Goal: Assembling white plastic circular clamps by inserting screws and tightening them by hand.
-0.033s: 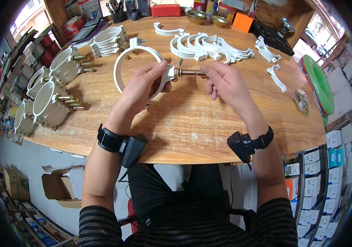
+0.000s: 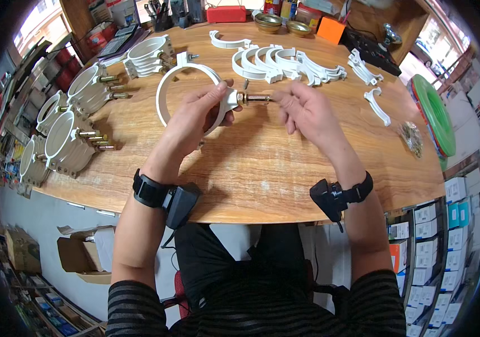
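Observation:
My left hand (image 2: 188,119) is closed around the right side of a round white pipe clamp (image 2: 160,96), thumb on top, with the ring standing up off the table. From the clamp's right side a brass-coloured bolt (image 2: 258,98) with a nut at its base points to the right. The fingers of my right hand (image 2: 314,115) are bent together at the bolt's free end; the fingertips are slightly blurred. A small screw (image 2: 193,57) sticks out of the lug at the clamp's top.
Stacked white clamps (image 2: 63,140) with brass bolts stand on the left of the wooden table (image 2: 240,180). White half-rings (image 2: 262,67) lie at the back. To the right are loose half-rings (image 2: 376,106), a bag of small hardware (image 2: 411,139) and green coiled material (image 2: 433,115).
My right hand's fingertips have shifted slightly at the bolt's end. My left hand and the clamp look unmoved.

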{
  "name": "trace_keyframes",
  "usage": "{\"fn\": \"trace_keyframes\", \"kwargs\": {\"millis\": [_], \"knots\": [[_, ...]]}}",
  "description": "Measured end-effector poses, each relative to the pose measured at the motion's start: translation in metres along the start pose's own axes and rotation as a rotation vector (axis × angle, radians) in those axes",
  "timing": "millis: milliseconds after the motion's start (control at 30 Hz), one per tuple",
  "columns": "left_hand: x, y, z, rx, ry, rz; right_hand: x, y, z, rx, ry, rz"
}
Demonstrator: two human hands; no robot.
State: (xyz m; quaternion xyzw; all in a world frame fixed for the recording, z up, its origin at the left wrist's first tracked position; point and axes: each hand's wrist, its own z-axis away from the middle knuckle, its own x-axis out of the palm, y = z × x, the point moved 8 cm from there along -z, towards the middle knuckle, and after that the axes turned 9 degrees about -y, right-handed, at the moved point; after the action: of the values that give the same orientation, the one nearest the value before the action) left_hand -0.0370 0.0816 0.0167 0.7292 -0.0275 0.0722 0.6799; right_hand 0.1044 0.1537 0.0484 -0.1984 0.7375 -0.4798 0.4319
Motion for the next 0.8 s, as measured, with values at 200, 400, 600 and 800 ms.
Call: {"fn": "trace_keyframes", "kwargs": {"millis": [200, 400, 600, 800], "knots": [[-0.001, -0.003, 0.0, -0.012, -0.003, 0.088, 0.002, -0.005, 0.001, -0.086, -0.005, 0.011], [0.0, -0.001, 0.0, 0.011, -0.022, 0.115, -0.001, -0.006, 0.0, -0.126, 0.057, 0.084], [-0.003, -0.008, -0.003, -0.027, -0.014, 0.1, -0.001, -0.008, 0.0, -0.171, 0.037, 0.031], [-0.003, -0.012, -0.003, -0.061, -0.002, 0.091, -0.002, 0.002, -0.002, -0.07, 0.039, -0.004]]}}
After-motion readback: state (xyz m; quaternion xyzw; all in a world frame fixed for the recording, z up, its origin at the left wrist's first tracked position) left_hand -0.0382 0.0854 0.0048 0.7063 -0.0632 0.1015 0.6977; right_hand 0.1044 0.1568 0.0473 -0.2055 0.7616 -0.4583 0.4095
